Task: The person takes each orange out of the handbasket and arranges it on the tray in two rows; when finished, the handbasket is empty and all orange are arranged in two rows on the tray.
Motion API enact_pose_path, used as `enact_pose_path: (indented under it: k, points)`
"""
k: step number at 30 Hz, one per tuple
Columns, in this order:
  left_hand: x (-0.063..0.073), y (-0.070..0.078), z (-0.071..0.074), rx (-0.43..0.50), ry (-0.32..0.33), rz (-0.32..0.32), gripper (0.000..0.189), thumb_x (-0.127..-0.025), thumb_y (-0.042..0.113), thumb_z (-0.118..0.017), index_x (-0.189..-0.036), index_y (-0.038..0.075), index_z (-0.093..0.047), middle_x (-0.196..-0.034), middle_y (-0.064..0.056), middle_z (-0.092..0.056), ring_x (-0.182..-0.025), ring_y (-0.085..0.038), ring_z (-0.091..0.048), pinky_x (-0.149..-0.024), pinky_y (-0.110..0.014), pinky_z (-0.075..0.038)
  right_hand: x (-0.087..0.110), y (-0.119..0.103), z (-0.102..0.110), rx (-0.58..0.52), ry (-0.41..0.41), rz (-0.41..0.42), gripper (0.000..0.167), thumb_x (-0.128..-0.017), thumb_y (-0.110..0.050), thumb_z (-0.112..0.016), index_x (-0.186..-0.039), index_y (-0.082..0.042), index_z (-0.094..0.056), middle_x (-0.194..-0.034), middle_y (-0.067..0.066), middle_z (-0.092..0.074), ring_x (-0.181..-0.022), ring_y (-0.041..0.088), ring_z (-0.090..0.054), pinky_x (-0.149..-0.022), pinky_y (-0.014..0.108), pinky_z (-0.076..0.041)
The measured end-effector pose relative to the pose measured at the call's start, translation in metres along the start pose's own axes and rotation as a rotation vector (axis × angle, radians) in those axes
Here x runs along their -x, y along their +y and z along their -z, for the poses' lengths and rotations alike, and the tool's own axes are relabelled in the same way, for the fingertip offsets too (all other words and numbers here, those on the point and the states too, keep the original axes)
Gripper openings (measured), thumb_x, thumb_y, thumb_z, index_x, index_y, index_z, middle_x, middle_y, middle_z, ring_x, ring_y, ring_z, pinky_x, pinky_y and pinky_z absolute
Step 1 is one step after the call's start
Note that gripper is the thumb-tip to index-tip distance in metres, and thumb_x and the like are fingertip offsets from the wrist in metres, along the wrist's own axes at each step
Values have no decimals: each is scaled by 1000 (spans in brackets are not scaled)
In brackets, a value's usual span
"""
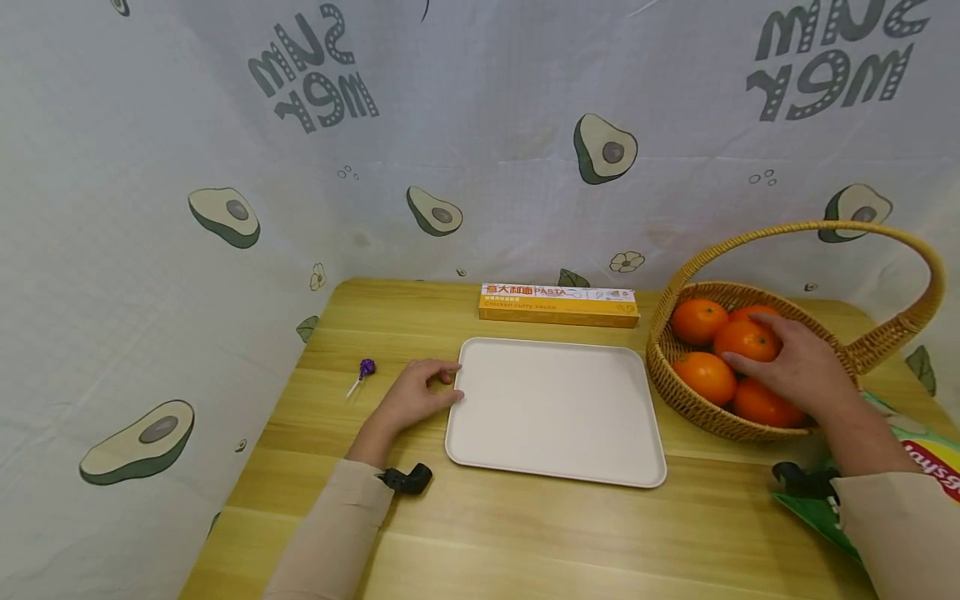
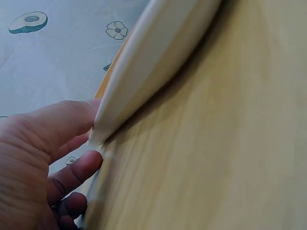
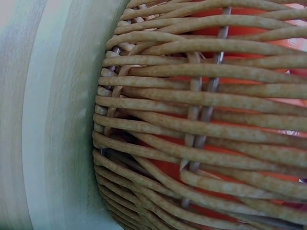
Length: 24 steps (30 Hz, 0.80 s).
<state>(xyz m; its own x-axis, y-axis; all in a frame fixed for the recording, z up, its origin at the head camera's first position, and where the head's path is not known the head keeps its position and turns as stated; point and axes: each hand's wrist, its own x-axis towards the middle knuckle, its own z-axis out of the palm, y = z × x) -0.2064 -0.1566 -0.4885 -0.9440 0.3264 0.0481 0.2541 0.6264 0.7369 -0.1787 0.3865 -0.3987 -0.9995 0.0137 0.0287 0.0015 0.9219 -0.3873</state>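
Note:
My left hand (image 1: 420,390) rests at the left edge of a white rectangular tray (image 1: 558,412), thumb and fingertips spread along the rim. The left wrist view has the thumb against the tray's rim (image 2: 144,62), the other fingers loosely bent beside it. Inside a wicker basket (image 1: 663,390) on the right, my right hand (image 1: 810,371) grips an orange (image 1: 742,340) with thumb and fingers around it. More oranges (image 1: 705,377) lie about it in the basket. The right wrist view shows the woven basket wall (image 3: 153,120) up close, with the hand out of sight.
Behind the tray lies a yellow-and-white pasta box (image 1: 558,307). A purple lollipop (image 1: 365,368) is on the table left of my left hand. The basket's tall handle (image 1: 810,226) arches above the oranges. A green packet (image 1: 930,454) lies at the right, partly under my right forearm.

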Motion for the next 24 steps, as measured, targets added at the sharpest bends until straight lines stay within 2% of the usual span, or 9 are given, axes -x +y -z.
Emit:
enact_pose_path:
  k: [8, 15, 19, 24]
  points:
    - [1, -1, 0, 1, 0, -5, 41, -88, 27, -80, -128, 18, -72, -103, 3, -69, -98, -17, -53, -90, -36, -40, 2, -2, 0, -1, 5, -11, 87, -94, -51, -68, -152, 4, -32, -140, 40, -40, -113, 56, -43, -87, 71, -38]
    - [-1, -2, -1, 3, 3, -9, 42, -88, 26, -81, -128, 17, -72, -104, 2, -70, -101, -18, -55, -96, -39, -39, 1, -2, 1, 3, 16, 0, 86, -94, -50, -69, -151, 5, -34, -138, 39, -42, -112, 56, -45, -86, 70, -39]
    - [0, -3, -1, 0, 1, -5, 42, -88, 27, -81, -128, 18, -72, -105, 2, -70, -100, -17, -54, -93, -37, -39, 2, -3, 2, -2, 33, -2, 88, -92, -52, -70, -151, 5, -36, -137, 38, -44, -111, 55, -47, -84, 69, -40]
    - [0, -3, -1, 8, -2, -1, 42, -88, 26, -81, -128, 18, -72, -105, 2, -70, -101, -18, -54, -103, -43, -38, 3, -7, 6, -35, 46, -21, 93, -91, -56, -70, -151, 6, -37, -139, 40, -43, -113, 56, -45, -84, 70, -40]
